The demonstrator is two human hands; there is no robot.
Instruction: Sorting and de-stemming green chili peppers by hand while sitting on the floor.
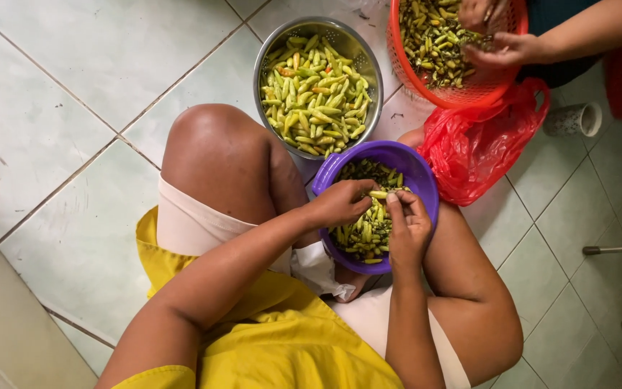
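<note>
Yellow cloth (282, 346) covers my lap, and between my knees sits a round purple plastic bowl (419, 176) of green chilies. My left hand (340, 204) and right hand (406, 229) pinch one pale green chili (379, 194) between fingertips above it. Beyond stand a steel colander of chilies (316, 85) and a red basket (462, 94) that another person's hands (509, 49) work in.

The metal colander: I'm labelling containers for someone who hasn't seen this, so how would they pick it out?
Start from the person's bent knee on the tiled floor; the metal colander sits just beyond it. Unlike the purple bowl under the hands and the red basket, it is shiny perforated steel, heaped with pale green chillies.
</note>
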